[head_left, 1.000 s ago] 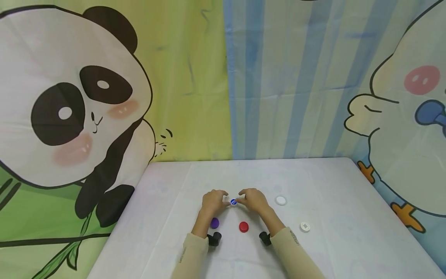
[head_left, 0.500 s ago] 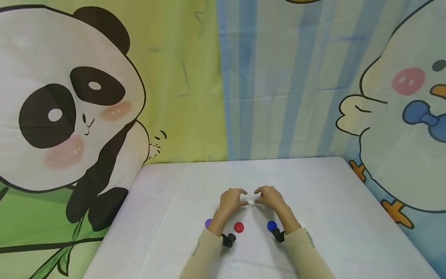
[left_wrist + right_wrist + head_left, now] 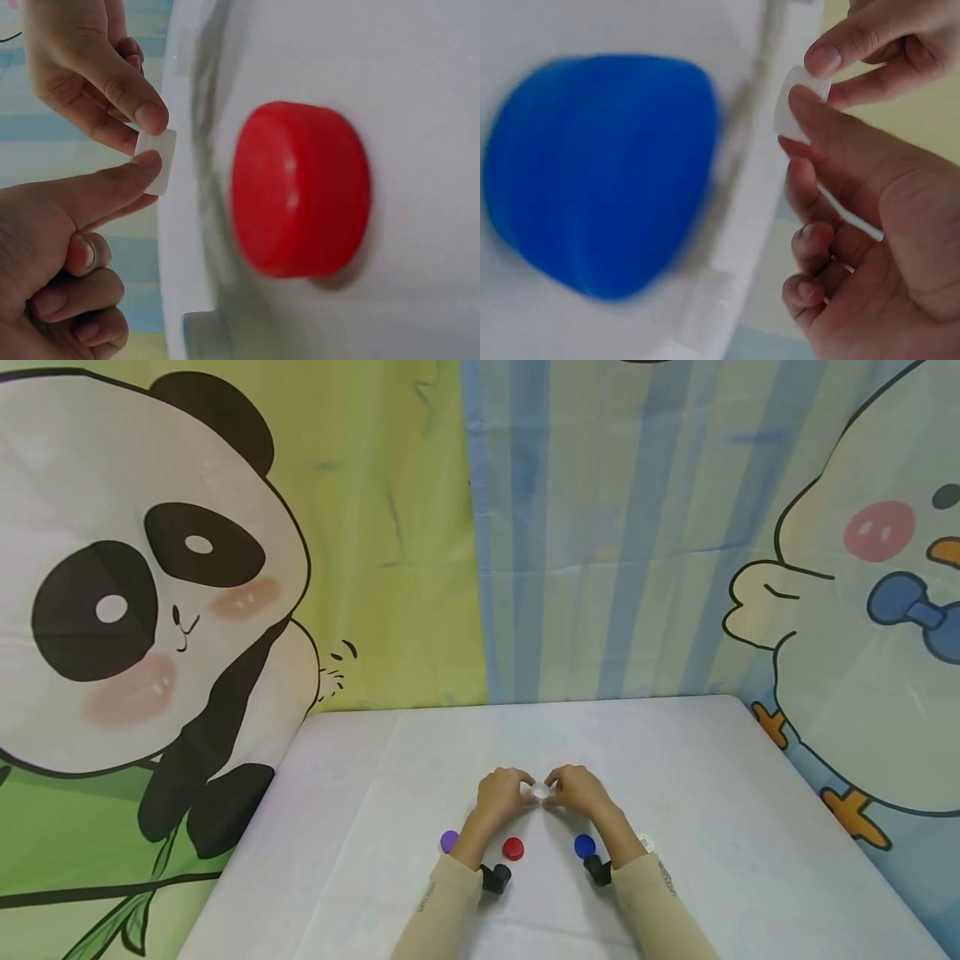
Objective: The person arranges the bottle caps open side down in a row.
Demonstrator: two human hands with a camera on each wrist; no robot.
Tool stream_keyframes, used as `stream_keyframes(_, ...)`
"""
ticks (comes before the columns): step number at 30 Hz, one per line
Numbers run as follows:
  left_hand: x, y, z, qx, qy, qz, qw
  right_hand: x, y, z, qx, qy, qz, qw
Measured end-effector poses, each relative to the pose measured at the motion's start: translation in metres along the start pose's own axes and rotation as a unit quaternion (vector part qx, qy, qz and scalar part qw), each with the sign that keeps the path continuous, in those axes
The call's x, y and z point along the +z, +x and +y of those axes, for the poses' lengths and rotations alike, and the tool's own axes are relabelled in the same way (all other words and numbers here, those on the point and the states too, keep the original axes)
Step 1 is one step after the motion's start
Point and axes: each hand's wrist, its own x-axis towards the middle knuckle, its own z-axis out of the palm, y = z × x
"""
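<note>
Both hands hold one small white cap (image 3: 540, 790) between them, just above the white table. My left hand (image 3: 502, 793) pinches it from the left with thumb and finger, and my right hand (image 3: 579, 789) pinches it from the right. In the left wrist view the white cap (image 3: 166, 154) shows edge-on between the fingertips of both hands. A red cap (image 3: 513, 848) lies on the table near the left wrist, large in the left wrist view. Beside the right wrist lies a blue cap (image 3: 585, 846), blurred and close in the right wrist view.
A purple cap (image 3: 448, 840) lies left of the left forearm, partly covered by it. Another white round piece (image 3: 645, 842) shows partly behind the right forearm. A black wrist camera (image 3: 496, 878) sits at each cuff. Printed curtains (image 3: 585, 527) hang behind the table (image 3: 360, 860).
The blue piece that was between both hands now lies at the front right as a blue cap. Both hands have shifted right and now grip the white cap. The view turned slightly right.
</note>
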Motion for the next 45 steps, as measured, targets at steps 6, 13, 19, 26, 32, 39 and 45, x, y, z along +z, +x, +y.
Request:
stream_keyframes(6, -0.034, -0.014, 0.002, 0.080, -0.052, 0.046, 0.9944, -0.030, -0.021, -0.010, -0.071, 0.041, 0.051, 0.9953)
stream_keyframes(13, -0.068, -0.045, 0.015, 0.151, -0.117, 0.128, 0.9731, -0.051, -0.058, -0.026, -0.145, 0.081, 0.158, 0.9733)
stream_keyframes(19, -0.083, -0.075, 0.026, 0.178, -0.189, 0.139, 0.9556, -0.055, -0.088, -0.036, -0.211, 0.083, 0.219, 0.9490)
stream_keyframes(26, -0.089, -0.088, 0.032, 0.203, -0.219, 0.148, 0.9429, -0.054, -0.101, -0.039, -0.265, 0.070, 0.254, 0.9276)
stream_keyframes(32, -0.084, -0.089, 0.032, 0.195, -0.301, 0.110, 0.9270, -0.048, -0.105, -0.036, -0.294, 0.080, 0.282, 0.9099)
stream_keyframes(39, -0.086, -0.089, 0.031, 0.047, -0.431, -0.021, 0.9010, -0.044, -0.105, -0.033, -0.311, 0.080, 0.295, 0.8997)
stream_keyframes(45, -0.094, -0.092, 0.037, 0.000, -0.451, -0.082, 0.8886, -0.042, -0.103, -0.035, -0.336, 0.080, 0.303, 0.8882)
